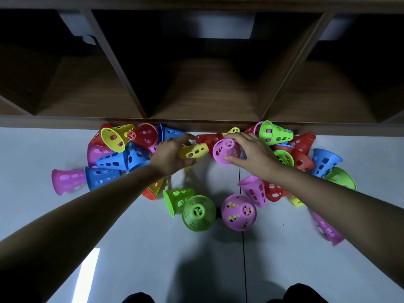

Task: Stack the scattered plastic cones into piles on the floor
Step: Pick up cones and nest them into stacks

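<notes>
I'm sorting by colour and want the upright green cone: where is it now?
In the head view, the upright green cone stands on the floor near the centre, nearer the person than both hands, just left of an upright purple cone.

Pale grey floor; dark wooden shelf unit, 3 cubbies.

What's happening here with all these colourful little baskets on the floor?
A person is gathering scattered perforated plastic cones from a pale floor in front of a wooden shelf unit. The left hand grips a yellow cone lying sideways, while the right hand holds a pink cone beside it. Nearer the person, a green cone and another pink cone with yellow showing through its holes stand wide end down. Most other cones lie jumbled.
</notes>
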